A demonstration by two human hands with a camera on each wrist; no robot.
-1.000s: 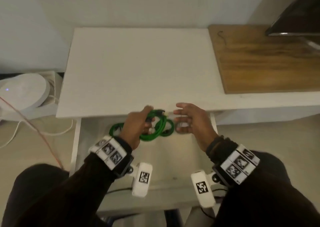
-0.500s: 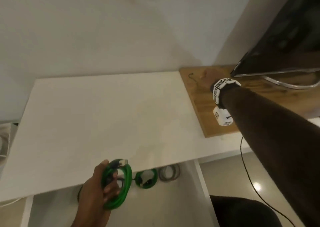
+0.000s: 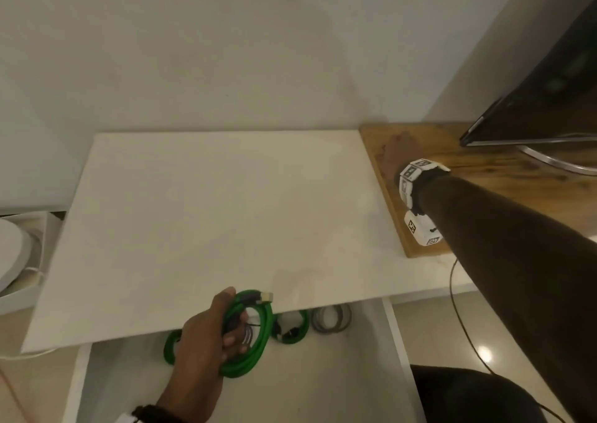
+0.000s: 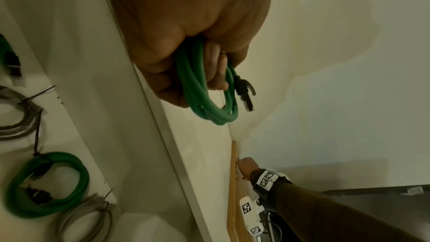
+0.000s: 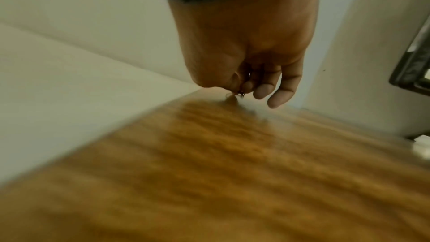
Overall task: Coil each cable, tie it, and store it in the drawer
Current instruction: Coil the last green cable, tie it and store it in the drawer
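Green cable coil (image 3: 250, 335), lower centre of head view, gripped in left hand (image 3: 202, 335); fingers wrapped through the loops, thumb over the top. Coil hangs just in front of the white desktop's (image 3: 206, 222) near edge, above the open drawer (image 3: 129, 380). Black-and-clear plug (image 4: 244, 95) sticks out loose past the fingers. No tie seen on this coil.

Right hand (image 3: 399, 151), upper right of head view, reaches to the far left corner of the wooden board (image 3: 484, 180). In the right wrist view thumb and forefinger are pinched at the board surface on something small and dark (image 5: 241, 94), probably a tie, though blur makes that uncertain; other fingers curl loosely above.

Key relation: tie and coil are well apart, tie far and to the right, coil near and low. The right hand owns the tie; it would have to travel back down-left across the desktop to meet the coil. Coil's loop plane stands roughly upright, long axis running near-to-far.

Drawer already holds a tied green coil (image 4: 46, 185), grey coils (image 4: 86, 216) beside it, and part of another green coil (image 3: 169, 346) under the left hand.

Surroundings: pale wall, dark monitor (image 3: 533, 83) on a curved stand, upper right.
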